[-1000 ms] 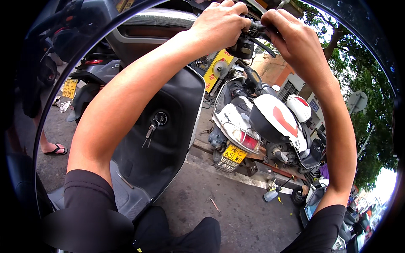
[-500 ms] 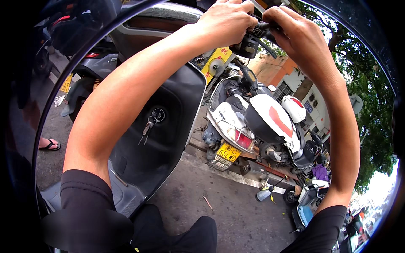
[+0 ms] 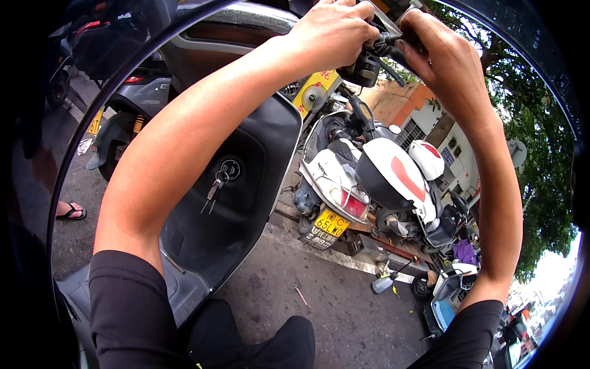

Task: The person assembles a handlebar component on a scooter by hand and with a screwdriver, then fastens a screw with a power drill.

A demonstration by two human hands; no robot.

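At the top of the view, both my hands work at a scooter's black handlebar [image 3: 398, 56]. My left hand [image 3: 339, 32] is closed over the switch and mount area, its fingertips at the inner part of the bar. My right hand [image 3: 447, 54] is bent into a pinch at the outer part of the bar, thumb below and fingers above; what lies between those fingers is hidden. A black brake lever [image 3: 391, 72] juts out below the hands. Under my left forearm, keys [image 3: 215, 184] hang from the ignition lock [image 3: 230, 169] in the black inner front panel [image 3: 258, 135].
A parked white scooter [image 3: 335, 184] with a white and red top box [image 3: 393, 172] stands to the right along a kerb. A wrench [image 3: 302, 296] lies on the pavement, a spray bottle [image 3: 382, 284] farther right. At the left is a person's sandalled foot [image 3: 74, 211].
My right hand has shifted a little to the right, and the gap between my two hands has widened. My left hand stays at nearly the same place on the handlebar.
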